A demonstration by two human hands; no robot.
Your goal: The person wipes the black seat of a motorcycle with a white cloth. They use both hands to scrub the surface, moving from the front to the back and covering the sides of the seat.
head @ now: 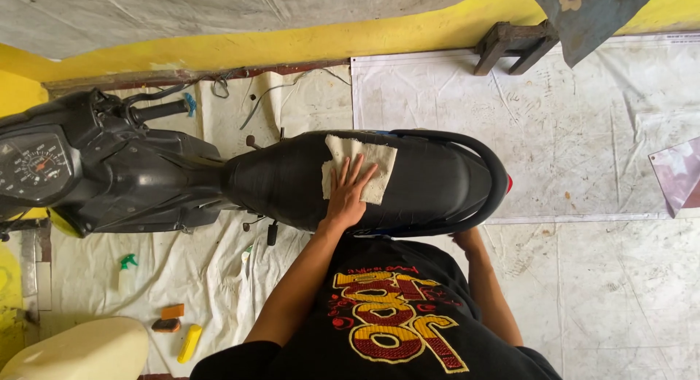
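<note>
The left hand (345, 196) lies flat with its fingers spread, pressing a pale cloth (361, 167) onto the black seat (292, 179) of a dark scooter (131, 172); its grip is wide, palm down, closed around nothing. The cloth sits near the middle of the seat, partly under the fingers. The right hand (467, 239) rests at the near edge of the seat by the black grab rail (496, 177) — most of it is hidden behind the seat, so its grip cannot be told. The scooter stands on a whitish sheet (569, 147) spread over the floor. On the sheet at lower left stand a small spray bottle (124, 269) with a green top, an orange block (172, 311), a darker block (166, 325) and a yellow tube-shaped thing (189, 342) — their contents cannot be made out. A cream rounded shape (80, 349) is cut off at the bottom corner. A dark wooden stool (514, 46) stands by the yellow wall (328, 41).
</note>
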